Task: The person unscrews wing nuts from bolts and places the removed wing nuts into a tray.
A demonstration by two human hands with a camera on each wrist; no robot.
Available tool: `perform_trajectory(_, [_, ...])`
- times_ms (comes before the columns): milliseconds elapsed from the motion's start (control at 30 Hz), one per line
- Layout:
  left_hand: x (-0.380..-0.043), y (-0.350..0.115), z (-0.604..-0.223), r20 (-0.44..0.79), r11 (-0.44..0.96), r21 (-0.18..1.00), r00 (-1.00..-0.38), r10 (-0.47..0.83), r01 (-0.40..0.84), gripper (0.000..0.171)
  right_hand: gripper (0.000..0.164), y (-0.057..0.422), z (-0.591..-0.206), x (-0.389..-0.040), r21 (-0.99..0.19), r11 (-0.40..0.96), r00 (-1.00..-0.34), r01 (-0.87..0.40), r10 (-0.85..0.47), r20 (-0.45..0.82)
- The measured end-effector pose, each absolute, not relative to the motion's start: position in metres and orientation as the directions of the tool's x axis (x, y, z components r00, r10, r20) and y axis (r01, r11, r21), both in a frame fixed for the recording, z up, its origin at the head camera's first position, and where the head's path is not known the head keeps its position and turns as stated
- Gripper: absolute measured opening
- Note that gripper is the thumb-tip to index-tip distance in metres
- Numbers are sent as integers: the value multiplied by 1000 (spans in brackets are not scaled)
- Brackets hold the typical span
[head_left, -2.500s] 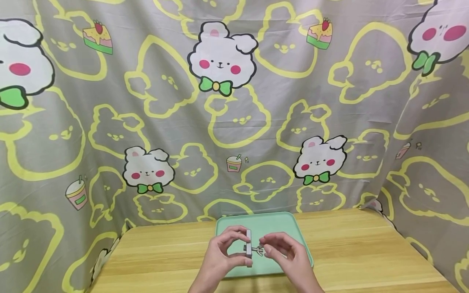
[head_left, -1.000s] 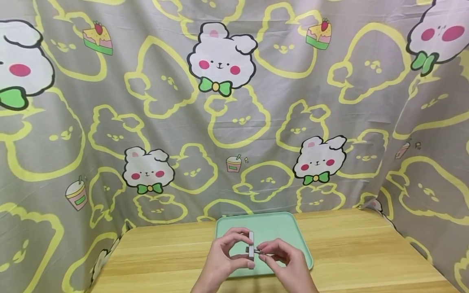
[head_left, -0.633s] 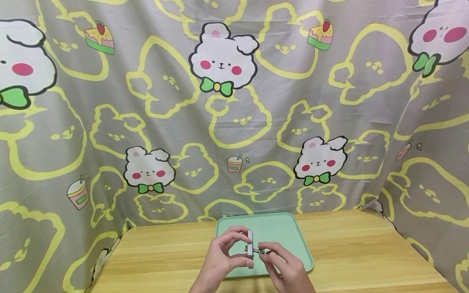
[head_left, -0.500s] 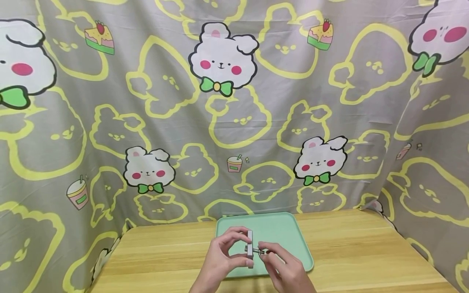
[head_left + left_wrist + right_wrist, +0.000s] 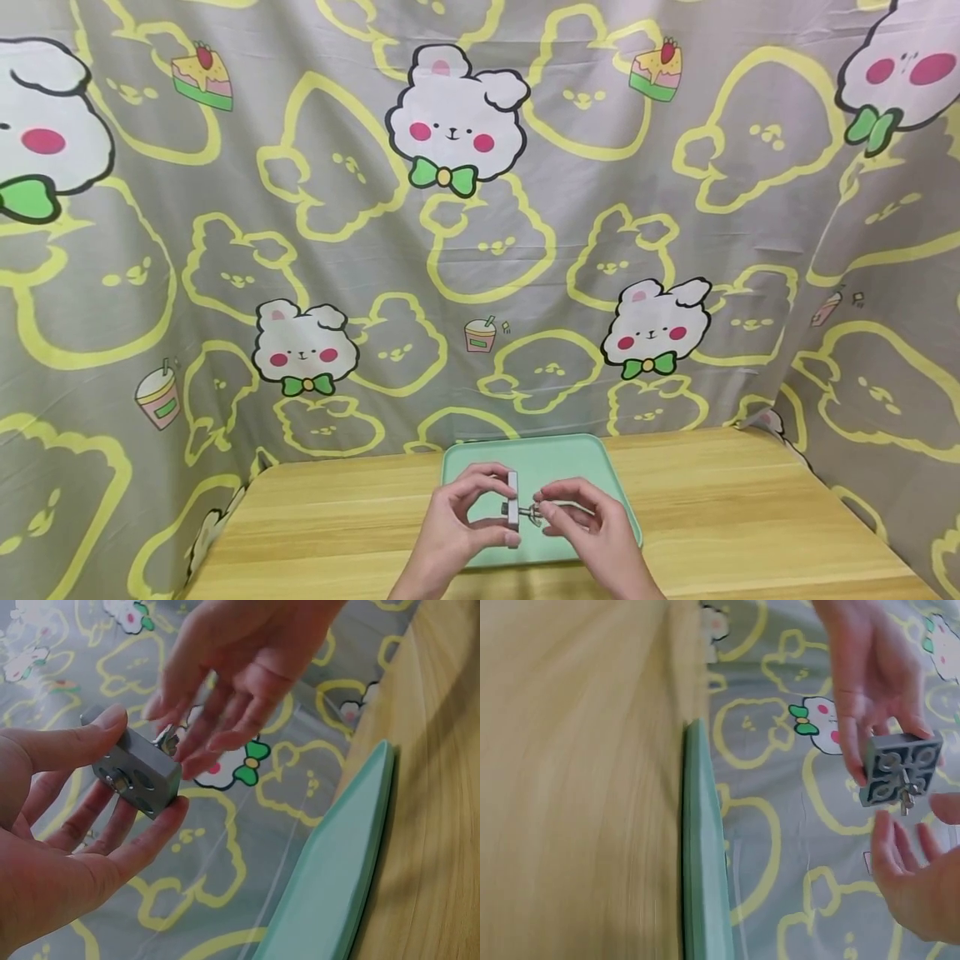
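Observation:
My left hand (image 5: 457,521) holds a small square grey block (image 5: 513,508) on edge between thumb and fingers, above the tray. Round recesses mark the block's faces, plain in the left wrist view. A bolt (image 5: 118,781) passes through its middle, its head on the left side. On the right end of the shank sits a metal wing nut (image 5: 535,513). My right hand (image 5: 592,521) is at the wing nut, thumb and fingers spread around it. In the right wrist view, a small gap shows between its fingertips (image 5: 885,823) and the wing nut (image 5: 907,799).
Beneath the hands lies a pale green tray (image 5: 555,454) with a low raised rim. It rests on a wood-grain table (image 5: 720,500). A grey curtain (image 5: 480,242) with yellow outlines and cartoon animals hangs behind the table and along both sides.
The right hand's fingers pinch the wing nut in the middle frames and are now spread apart, the hand turned back. The left hand and block stay nearly still.

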State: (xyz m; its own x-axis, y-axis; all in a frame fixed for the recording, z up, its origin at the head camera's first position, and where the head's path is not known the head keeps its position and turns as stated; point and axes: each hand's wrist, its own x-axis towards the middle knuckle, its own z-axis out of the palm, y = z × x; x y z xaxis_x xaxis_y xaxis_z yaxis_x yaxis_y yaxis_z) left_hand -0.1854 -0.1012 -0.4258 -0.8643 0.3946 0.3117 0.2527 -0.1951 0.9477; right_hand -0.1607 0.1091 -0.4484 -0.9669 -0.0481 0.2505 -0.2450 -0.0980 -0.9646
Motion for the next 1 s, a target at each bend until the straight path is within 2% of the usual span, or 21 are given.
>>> perform_trajectory(100, [-185,-99,-425,312,-169,949,-864,395,265,40,37,116,-448,-164,-981,-181,-982,-70,-163,100])
perform_trajectory(200, [-184,-97,-425,313,-149,949,-864,395,276,38,39,120,-449,-166,-972,-232,-961,44,-276,22])
perform_trajectory(333, [-183,-95,-426,316,-143,949,-857,407,282,38,33,122,-451,-168,-957,-269,-945,109,-326,-16])
perform_trajectory(467, [-183,-94,-427,313,-142,950,-856,412,279,37,30,122,-454,-169,-959,-261,-948,109,-317,-21])
perform_trajectory(700, [-183,-93,-428,307,-141,952,-861,406,273,38,35,119,-456,-168,-981,-194,-958,-10,-279,65])
perform_trajectory(833, [-183,-94,-427,309,-149,951,-864,398,271,39,31,117,-457,-166,-977,-143,-948,-161,-252,193])
perform_trajectory(1000, [-184,-96,-427,308,-182,950,-864,397,255,41,18,111,-458,-164,-930,-55,-913,-363,-178,367])
